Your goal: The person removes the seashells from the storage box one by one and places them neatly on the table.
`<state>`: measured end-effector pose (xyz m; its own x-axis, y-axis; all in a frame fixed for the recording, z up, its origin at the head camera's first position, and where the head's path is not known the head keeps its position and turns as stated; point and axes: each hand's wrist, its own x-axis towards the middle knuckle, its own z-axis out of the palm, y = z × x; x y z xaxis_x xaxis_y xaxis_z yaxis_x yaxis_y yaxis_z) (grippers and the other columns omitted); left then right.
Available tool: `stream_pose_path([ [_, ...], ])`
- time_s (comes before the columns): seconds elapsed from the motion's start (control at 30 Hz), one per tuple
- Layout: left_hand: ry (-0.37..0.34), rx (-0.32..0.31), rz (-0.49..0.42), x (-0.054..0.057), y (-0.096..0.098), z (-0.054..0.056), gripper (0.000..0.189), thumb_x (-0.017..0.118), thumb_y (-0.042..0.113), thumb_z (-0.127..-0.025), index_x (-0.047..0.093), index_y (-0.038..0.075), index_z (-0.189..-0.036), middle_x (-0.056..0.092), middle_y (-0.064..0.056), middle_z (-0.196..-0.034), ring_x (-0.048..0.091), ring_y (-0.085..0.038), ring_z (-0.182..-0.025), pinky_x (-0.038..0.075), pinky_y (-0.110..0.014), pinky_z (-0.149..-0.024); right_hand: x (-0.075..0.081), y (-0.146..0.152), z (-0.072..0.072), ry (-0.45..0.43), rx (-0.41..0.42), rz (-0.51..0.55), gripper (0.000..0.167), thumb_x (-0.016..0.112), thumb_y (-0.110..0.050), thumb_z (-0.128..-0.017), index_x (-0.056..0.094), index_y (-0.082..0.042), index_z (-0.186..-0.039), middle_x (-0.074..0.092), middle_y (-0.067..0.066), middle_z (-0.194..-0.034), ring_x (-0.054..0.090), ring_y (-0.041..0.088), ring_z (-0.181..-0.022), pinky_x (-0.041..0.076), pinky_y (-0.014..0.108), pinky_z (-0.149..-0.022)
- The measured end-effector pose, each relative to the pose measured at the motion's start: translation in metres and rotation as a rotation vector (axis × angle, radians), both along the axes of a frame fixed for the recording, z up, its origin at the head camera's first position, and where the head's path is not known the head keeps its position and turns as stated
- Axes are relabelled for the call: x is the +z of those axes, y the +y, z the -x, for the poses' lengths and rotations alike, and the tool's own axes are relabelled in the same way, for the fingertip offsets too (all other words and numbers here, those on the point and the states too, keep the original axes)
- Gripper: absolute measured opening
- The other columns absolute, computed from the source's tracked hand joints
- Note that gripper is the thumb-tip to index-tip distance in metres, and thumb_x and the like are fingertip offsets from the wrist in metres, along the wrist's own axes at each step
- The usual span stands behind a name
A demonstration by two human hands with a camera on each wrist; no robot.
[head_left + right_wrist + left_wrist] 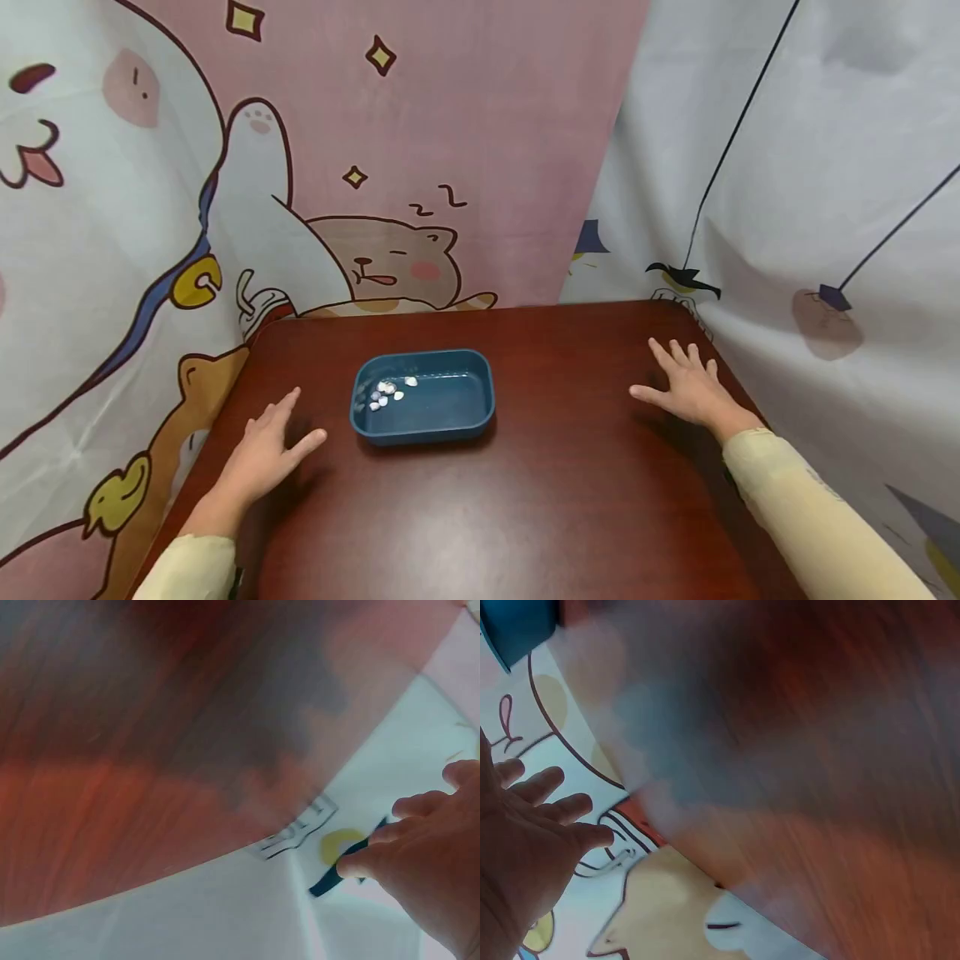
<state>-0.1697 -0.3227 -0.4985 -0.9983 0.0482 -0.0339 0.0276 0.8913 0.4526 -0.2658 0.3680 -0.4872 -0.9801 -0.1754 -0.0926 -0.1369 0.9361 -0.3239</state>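
Note:
A dark teal rectangular tray (442, 435) with rounded corners stands on the table, left of its middle. Several small white pieces (386, 388) lie loose in the tray's left part. To the left of the tray, my left hand (258, 458) hovers over the table with fingers straight and thumb spread, holding nothing. My right hand (692, 389) is over the table's right side, well apart from the tray, its fingers spread and nothing in it. In the left wrist view a corner of the tray (517, 630) shows at the top left.
The reddish-brown wooden table (555, 500) has a glossy top. Behind it and on the left hangs a printed cloth (510, 150) with cartoon animals. A white cloth (750, 183) with bird drawings borders the right edge.

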Motion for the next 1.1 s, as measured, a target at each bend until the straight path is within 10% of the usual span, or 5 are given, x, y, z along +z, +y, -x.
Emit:
stream_pose_path([
  [0.2,0.003,-0.021,-0.054,0.003,0.028,0.014,0.105,0.064,0.066,-0.098,0.015,0.011,-0.172,0.026,-0.031,-0.173,0.026,-0.062,-0.156,0.017,-0.084,-0.119,0.014,-0.063,0.009,0.029,0.078,0.151,0.105,0.068,-0.061,-0.099,0.015,-0.007,-0.172,0.016,0.029,-0.176,0.015,0.055,-0.162,0.015,0.075,-0.127],
  [0.43,-0.025,-0.010,-0.090,-0.010,0.066,0.029,0.112,0.061,0.071,-0.098,0.010,0.005,-0.172,0.023,-0.028,-0.175,0.031,-0.055,-0.157,0.013,-0.081,-0.123,0.029,-0.213,0.014,0.110,0.296,0.282,0.066,0.069,-0.043,-0.105,0.051,-0.007,-0.158,0.055,0.015,-0.160,0.052,0.035,-0.150,0.042,0.056,-0.123],
  [0.73,-0.020,0.015,-0.087,-0.022,0.092,0.026,0.119,0.063,0.076,-0.093,0.008,0.005,-0.172,0.026,-0.027,-0.175,0.036,-0.053,-0.156,0.016,-0.078,-0.125,-0.004,-0.368,0.034,-0.016,0.451,0.002,0.050,0.059,-0.036,-0.111,0.055,-0.014,-0.156,0.060,0.006,-0.157,0.055,0.023,-0.148,0.044,0.042,-0.124],
  [1.1,-0.076,0.042,-0.129,-0.030,0.097,0.023,0.129,0.059,0.086,-0.089,-0.005,0.011,-0.173,0.023,-0.023,-0.177,0.040,-0.052,-0.154,0.022,-0.078,-0.124,-0.030,-0.419,0.042,0.120,0.340,-0.237,0.030,0.059,-0.028,-0.111,0.074,-0.012,-0.131,0.073,0.006,-0.126,0.069,0.021,-0.114,0.061,0.039,-0.099],
])
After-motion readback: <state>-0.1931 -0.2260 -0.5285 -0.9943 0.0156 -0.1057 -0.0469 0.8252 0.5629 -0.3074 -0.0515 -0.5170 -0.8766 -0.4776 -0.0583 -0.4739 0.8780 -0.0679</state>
